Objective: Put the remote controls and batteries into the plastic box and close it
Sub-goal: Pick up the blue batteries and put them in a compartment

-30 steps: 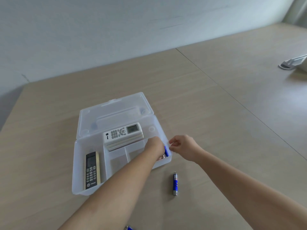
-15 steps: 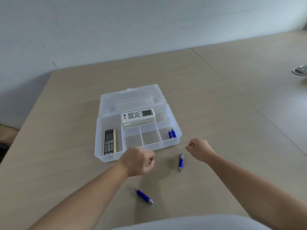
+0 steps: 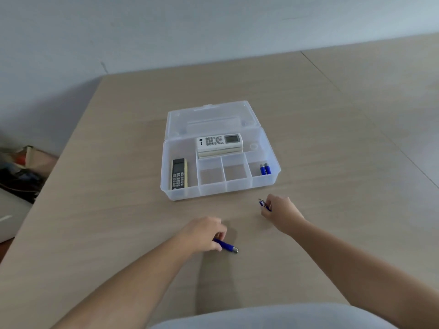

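Observation:
The clear plastic box point(image 3: 166, 191) sits open on the table, lid laid back. Inside, a white remote point(image 3: 219, 140) rests on other pale remotes at the back, a black remote point(image 3: 178, 173) lies in the left compartment, and two blue batteries point(image 3: 265, 168) lie in the right one. In front of the box, my left hand point(image 3: 203, 232) closes its fingers on a blue battery point(image 3: 226, 246) lying on the table. Further right, my right hand point(image 3: 281, 212) pinches another blue battery point(image 3: 263, 203) just off the table.
The wooden table point(image 3: 118, 222) ends at a left edge, beyond which bags and clutter point(image 3: 21, 172) sit on the floor. A seam point(image 3: 356, 110) runs between this table and the adjoining one on the right. My light-clad lap point(image 3: 273, 317) shows at the bottom.
Both hands left the box and moved back toward me. The left hand reached down onto the near battery; the right hand closed on the other battery and lifted it.

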### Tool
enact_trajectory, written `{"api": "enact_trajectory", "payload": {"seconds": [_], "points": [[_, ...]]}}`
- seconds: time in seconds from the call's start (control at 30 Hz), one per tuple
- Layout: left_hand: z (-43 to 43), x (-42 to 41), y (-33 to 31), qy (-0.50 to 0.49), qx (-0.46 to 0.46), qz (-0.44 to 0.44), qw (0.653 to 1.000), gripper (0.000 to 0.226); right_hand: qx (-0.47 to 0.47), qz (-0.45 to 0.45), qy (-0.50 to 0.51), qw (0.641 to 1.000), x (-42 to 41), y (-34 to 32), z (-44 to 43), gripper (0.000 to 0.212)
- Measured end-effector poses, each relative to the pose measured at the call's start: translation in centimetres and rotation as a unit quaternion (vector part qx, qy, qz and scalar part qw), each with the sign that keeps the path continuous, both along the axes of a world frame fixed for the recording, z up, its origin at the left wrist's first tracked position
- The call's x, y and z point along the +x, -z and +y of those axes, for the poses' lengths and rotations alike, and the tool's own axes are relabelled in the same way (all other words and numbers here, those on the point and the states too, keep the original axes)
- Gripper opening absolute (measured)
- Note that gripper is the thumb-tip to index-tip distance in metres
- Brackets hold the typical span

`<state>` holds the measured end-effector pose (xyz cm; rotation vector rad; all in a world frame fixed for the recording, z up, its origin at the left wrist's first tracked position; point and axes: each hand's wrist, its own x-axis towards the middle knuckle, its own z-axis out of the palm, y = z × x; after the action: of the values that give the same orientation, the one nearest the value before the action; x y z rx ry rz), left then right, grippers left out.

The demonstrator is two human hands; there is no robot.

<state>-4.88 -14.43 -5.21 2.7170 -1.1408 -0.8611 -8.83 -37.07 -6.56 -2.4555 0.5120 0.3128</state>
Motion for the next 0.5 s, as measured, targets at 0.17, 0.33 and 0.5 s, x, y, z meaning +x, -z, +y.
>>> {"api": "enact_trajectory", "payload": {"seconds": [0.17,0.33,0.5], "points": [[-0.5,2.3,-3.9,-0.203,-0.133,0.191,0.951,0.014,0.120,-0.082,0.000,0.989,0.2,-4.2,-1.5,0.009],[-1.1,4.5,-6.7,-0.365,-0.343,0.367,0.784,0.004,0.167,-0.136,0.049,0.975,2.0,-8.0,-3.6,0.012],[-3.2,6.0,-7.7,-0.404,-0.421,0.420,0.695,0.026,0.165,-0.149,0.048,0.974,5.2,-9.2,-5.2,0.016]]}}
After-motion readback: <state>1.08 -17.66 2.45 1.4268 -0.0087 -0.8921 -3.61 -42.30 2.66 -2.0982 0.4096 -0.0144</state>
